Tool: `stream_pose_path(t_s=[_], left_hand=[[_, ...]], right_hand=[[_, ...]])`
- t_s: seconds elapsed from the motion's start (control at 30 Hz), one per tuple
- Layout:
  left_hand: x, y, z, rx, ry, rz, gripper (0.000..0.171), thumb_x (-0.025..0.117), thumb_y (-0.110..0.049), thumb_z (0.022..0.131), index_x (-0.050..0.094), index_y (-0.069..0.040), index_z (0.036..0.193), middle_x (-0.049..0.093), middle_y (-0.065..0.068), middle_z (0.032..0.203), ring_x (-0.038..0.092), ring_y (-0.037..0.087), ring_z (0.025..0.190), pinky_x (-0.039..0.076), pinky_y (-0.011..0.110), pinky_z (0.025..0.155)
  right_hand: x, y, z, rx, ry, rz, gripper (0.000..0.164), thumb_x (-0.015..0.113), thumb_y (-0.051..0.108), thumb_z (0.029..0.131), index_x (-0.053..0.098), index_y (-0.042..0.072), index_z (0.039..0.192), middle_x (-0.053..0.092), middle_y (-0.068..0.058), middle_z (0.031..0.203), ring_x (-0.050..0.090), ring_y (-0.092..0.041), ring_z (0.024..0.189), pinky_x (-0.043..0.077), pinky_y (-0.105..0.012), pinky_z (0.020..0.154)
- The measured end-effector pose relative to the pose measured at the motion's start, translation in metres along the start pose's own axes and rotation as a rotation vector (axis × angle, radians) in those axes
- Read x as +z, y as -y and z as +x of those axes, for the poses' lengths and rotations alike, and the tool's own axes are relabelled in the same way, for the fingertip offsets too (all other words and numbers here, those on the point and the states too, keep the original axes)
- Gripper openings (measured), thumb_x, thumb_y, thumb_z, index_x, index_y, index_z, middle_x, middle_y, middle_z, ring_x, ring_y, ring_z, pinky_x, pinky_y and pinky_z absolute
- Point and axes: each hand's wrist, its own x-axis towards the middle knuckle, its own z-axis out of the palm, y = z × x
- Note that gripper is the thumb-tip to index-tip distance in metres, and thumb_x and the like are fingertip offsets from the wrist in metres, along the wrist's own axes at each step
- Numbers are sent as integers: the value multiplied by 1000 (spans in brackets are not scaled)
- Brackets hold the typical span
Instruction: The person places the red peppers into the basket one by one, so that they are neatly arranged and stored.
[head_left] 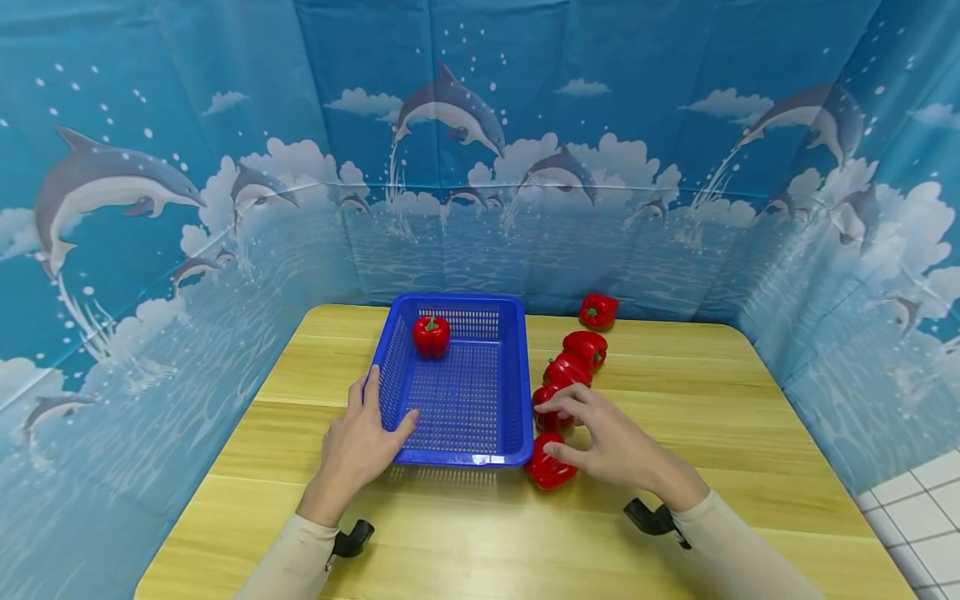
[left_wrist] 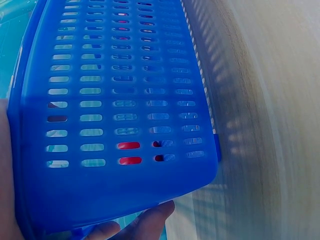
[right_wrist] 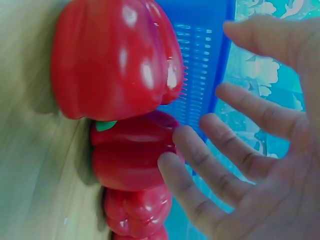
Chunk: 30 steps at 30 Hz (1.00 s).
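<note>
A blue plastic basket [head_left: 453, 461] with slotted walls stands on the table, a red bell pepper [head_left: 431, 337] inside near its back left. At its front left corner my left hand [head_left: 362, 437] holds the basket, thumb over the rim and fingers along the outer left wall; fingertips [left_wrist: 157, 216] show below the corner in the left wrist view. Several red bell peppers [head_left: 567, 372] lie in a row beside the right wall. My right hand [head_left: 611, 437] hovers over the nearest ones, fingers spread and bent a little, holding nothing. In the right wrist view the nearest pepper [right_wrist: 112, 60] is apart from the fingers.
One more red pepper [head_left: 598, 311] lies at the table's back edge. The yellow wooden table [head_left: 675, 400] meets a blue dolphin-print curtain [head_left: 547, 250] at the back and sides. White tiles [head_left: 918, 500] show at the lower right.
</note>
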Motion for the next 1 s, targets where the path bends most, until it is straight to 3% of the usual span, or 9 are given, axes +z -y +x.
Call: stream_pose_path(t_s=[0.27,0.57,1.0], left_hand=[[1,0,1,9,-15,2,112,69,-65,109,15,-6,188,34,28,186,70,42,84,63,52,71],[2,1,2,9,-4,1,114,68,-66,109,13,-7,188,33,28,186,62,33,70,51,38,58],[1,0,1,9,-4,-5,113,69,-65,109,13,-7,188,31,28,187,59,31,67,47,36,55]], right_hand=[[5,-7,-7,10,63,38,64,97,36,96,74,18,153,64,-1,150,69,-28,133,67,-54,109],[10,-14,-14,-19,96,31,74,103,34,90,71,18,156,61,-3,150,64,-28,137,68,-47,108],[19,-19,-18,9,137,-15,86,105,29,87,65,27,163,59,-1,149,63,-25,140,65,-50,116]])
